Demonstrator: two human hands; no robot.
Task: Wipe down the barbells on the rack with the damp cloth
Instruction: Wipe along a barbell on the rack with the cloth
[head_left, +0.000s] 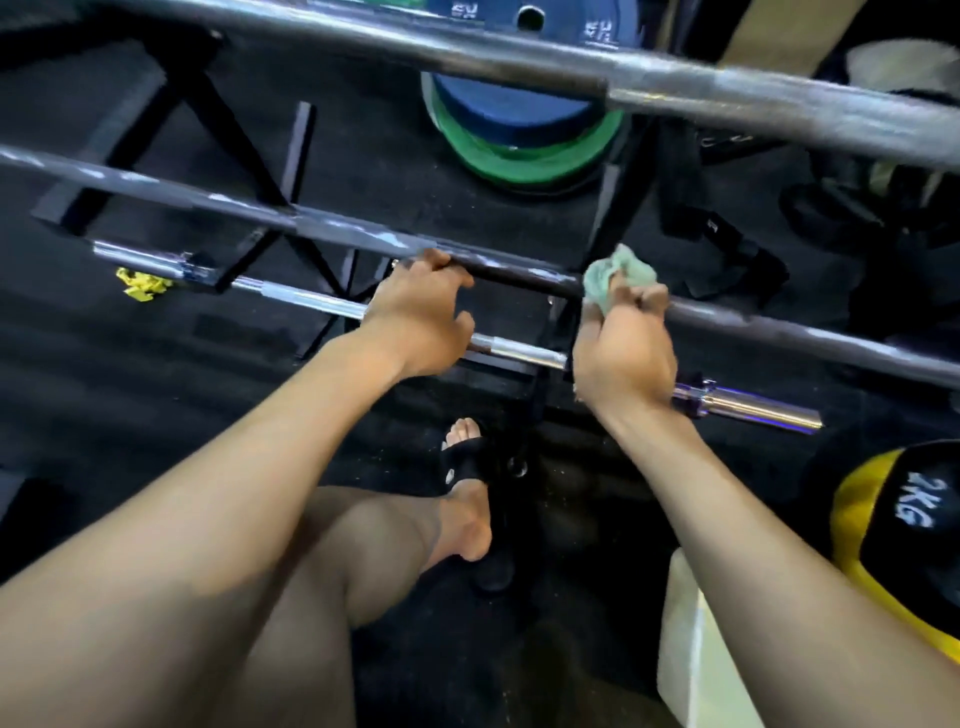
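Three barbells lie across a black rack. The top barbell (519, 57) is grey and runs along the upper edge. The middle barbell (322, 228) is dark with pale worn patches. Lowest lies a chrome barbell (748, 408). My left hand (421, 317) grips the middle barbell from the near side, fingers curled over it. My right hand (623, 353) holds a bunched pale green cloth (613, 278) and presses it against the same bar, a short way right of my left hand.
Blue and green weight plates (524, 140) stand behind the rack (218, 104). A yellow and black 2 kg medicine ball (893, 525) sits at the right, beside a white box (691, 649). A yellow scrap (140, 283) lies on the black floor. My sandalled foot (465, 467) is under the bars.
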